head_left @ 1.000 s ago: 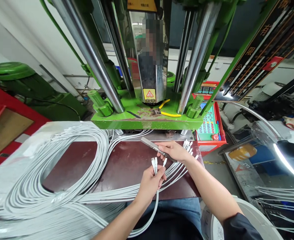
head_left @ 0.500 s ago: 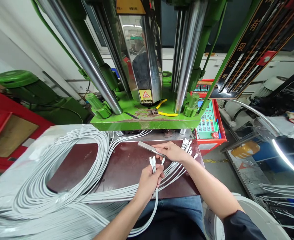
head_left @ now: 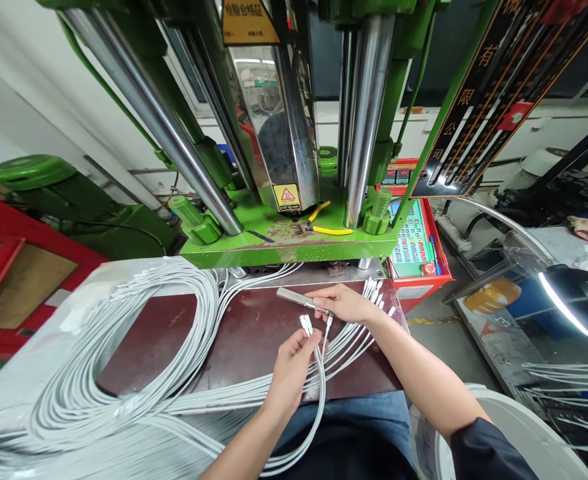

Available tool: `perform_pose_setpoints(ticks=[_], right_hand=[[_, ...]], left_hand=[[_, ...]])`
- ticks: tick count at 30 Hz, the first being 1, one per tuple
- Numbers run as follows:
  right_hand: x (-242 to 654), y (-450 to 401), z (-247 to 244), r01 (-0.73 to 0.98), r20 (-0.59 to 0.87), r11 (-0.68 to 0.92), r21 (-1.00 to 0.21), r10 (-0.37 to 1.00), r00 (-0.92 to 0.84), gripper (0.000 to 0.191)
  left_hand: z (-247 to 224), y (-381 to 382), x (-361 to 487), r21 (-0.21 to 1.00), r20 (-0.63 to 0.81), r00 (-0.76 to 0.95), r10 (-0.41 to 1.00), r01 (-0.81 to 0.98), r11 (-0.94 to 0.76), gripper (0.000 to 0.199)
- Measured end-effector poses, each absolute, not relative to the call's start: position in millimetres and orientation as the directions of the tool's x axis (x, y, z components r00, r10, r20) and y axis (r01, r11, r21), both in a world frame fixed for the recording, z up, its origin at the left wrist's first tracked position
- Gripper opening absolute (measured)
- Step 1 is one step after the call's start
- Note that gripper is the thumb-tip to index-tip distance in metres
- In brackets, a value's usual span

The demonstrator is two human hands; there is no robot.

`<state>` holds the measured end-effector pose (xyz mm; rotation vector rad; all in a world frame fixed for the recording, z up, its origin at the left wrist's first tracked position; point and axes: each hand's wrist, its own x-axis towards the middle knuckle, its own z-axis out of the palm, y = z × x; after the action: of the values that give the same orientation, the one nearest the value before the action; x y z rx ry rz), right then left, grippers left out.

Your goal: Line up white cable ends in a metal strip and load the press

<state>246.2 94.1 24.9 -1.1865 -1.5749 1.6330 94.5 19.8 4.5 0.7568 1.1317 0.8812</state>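
1. The cables (head_left: pixel 124 373) I am handling are plain white, and so are their plugs (head_left: pixel 306 325).
2. The bar (head_left: pixel 299 301) in my right hand (head_left: pixel 344 303) is dull silver-grey.
3. The board (head_left: pixel 254 333) under them is dark maroon.
4. At 12 o'clock the press (head_left: pixel 294 240) is bright green with chrome columns (head_left: pixel 159 127) and a yellow warning label (head_left: pixel 287 197).
5. Yellow-handled pliers (head_left: pixel 324 227) lie on it.
6. At 2 o'clock the keypad (head_left: pixel 414 243) is green in a red frame.
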Motion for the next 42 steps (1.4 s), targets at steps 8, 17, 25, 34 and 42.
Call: perform_pose_setpoints(ticks=[8, 17, 25, 34, 42], right_hand=[[252.1, 96.7, 24.4, 0.329, -0.205, -0.045, -0.943, 0.859, -0.470, 0.038], [251.0, 97.6, 21.2, 0.310, -0.222, -0.075, -0.948, 0.852, -0.474, 0.037], [249.0, 96.8, 20.9, 0.285, -0.197, -0.056, -0.957, 0.846, -0.496, 0.035], [245.5, 95.0, 21.6, 0.318, -0.175, -0.019, -0.948, 0.865, -0.469, 0.036], [250.7, 97.6, 22.8, 0.281, -0.202, -0.068, -0.957, 0.855, -0.479, 0.036]], left_hand=[[19.0, 23.8, 85.1, 0.814, -0.466, 0.207, 0.860, -0.280, 0.508, 0.032], [15.4, 27.1, 85.5, 0.824, -0.464, 0.282, 0.840, -0.211, 0.526, 0.026], [10.1, 29.2, 86.7, 0.835, -0.462, 0.268, 0.846, -0.192, 0.517, 0.023], [6.2, 30.7, 91.5, 0.870, -0.427, 0.200, 0.882, -0.175, 0.461, 0.024], [5.9, 28.7, 85.0, 0.791, -0.470, 0.226, 0.853, -0.322, 0.521, 0.025]])
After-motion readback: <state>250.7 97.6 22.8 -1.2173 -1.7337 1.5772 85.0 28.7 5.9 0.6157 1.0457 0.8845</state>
